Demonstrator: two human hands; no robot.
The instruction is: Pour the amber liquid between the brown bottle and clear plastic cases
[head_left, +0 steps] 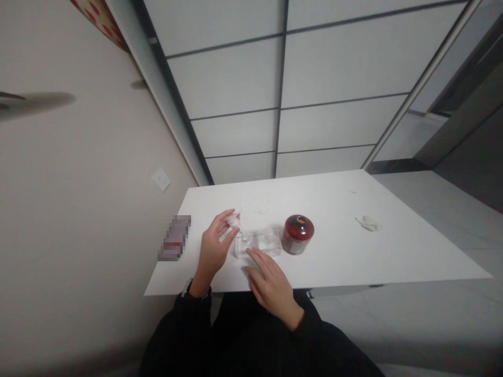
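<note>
Left hand (213,248) pinches small clear piece (234,221) above clear glass container (258,245); right hand (272,287) lies open just beside it

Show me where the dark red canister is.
In the head view, the dark red canister stands on the white table, directly right of the clear rectangular container and ahead of the person's right hand.
</note>
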